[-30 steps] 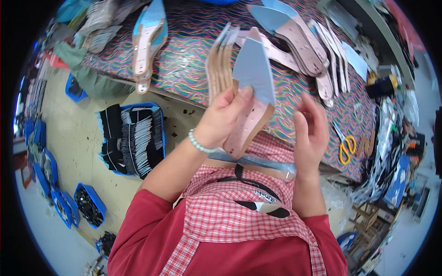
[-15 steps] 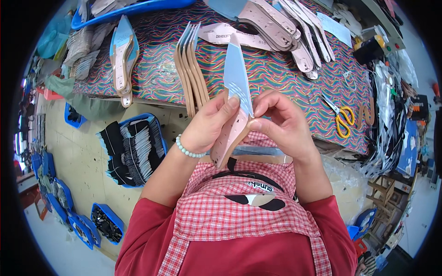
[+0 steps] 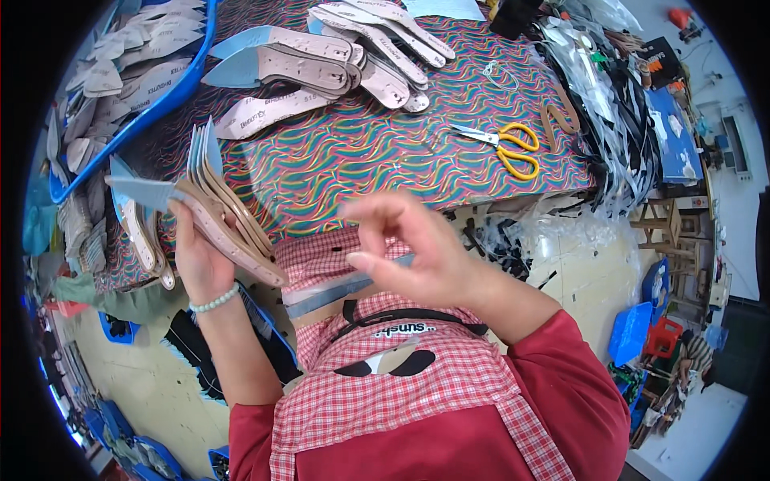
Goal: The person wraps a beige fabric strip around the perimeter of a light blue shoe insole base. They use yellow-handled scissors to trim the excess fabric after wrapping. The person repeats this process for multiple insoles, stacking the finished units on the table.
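Note:
At the left, my left hand (image 3: 199, 260) is closed round a shoe insole (image 3: 228, 238) with a pinkish heel part, a light blue front and a brown edge. It is held tilted, right beside several similar insoles (image 3: 241, 204) standing on edge at the table's front; whether they touch, I cannot tell. My right hand (image 3: 421, 252) hovers over my lap, slightly blurred. Its thumb and forefinger are apart, and nothing shows between them. Another small group of insoles (image 3: 138, 240) lies on the table left of my left hand.
Insole piles (image 3: 297, 64) lie on the far side of the patterned table (image 3: 361, 152). Yellow-handled scissors (image 3: 509, 148) and a brown strip (image 3: 553, 128) are at the right. A blue tray (image 3: 188, 100) of pale pieces stands at the far left. Dark straps (image 3: 622, 120) hang off the right end.
My left hand has carried the insole left to the standing insoles. The right hand has let go of it and moved apart. The whole view has shifted, showing more of the table's right side.

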Available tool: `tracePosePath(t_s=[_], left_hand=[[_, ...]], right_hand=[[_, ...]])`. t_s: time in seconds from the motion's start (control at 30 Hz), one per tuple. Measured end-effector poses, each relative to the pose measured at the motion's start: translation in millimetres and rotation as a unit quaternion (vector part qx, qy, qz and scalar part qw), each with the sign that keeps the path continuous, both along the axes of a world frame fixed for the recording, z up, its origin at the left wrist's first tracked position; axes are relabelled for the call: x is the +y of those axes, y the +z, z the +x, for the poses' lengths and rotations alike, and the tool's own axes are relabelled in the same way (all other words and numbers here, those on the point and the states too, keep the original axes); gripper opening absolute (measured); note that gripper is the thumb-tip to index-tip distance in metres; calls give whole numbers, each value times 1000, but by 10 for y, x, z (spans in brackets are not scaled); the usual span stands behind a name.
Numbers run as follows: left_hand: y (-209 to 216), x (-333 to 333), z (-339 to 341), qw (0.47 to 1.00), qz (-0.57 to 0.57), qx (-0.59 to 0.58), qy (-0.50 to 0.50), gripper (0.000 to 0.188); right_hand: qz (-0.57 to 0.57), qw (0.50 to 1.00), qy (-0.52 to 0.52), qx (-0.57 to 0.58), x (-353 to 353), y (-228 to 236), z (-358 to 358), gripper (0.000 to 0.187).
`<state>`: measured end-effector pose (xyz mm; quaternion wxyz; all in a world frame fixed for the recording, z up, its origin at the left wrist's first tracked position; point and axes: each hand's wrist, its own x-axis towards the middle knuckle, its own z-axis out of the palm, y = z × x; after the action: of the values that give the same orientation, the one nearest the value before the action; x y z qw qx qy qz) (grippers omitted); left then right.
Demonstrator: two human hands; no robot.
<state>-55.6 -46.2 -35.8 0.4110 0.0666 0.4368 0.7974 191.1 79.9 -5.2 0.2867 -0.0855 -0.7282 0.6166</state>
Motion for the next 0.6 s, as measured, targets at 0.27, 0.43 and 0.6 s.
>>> tracePosePath(t_s=[0.27,0.43,0.6], left_hand=[[-44,266,740,987,38,15,-154,28],[27,81,726,962,79,-25,-261,25],[208,130,879,982,140,-14,-124,18]], right_hand=[[-305,951,46,-10,148,-167,-256,24],[-289,944,129,97,109,-258,-262,17],[38,986,-57,153,13,-247,-262,20]])
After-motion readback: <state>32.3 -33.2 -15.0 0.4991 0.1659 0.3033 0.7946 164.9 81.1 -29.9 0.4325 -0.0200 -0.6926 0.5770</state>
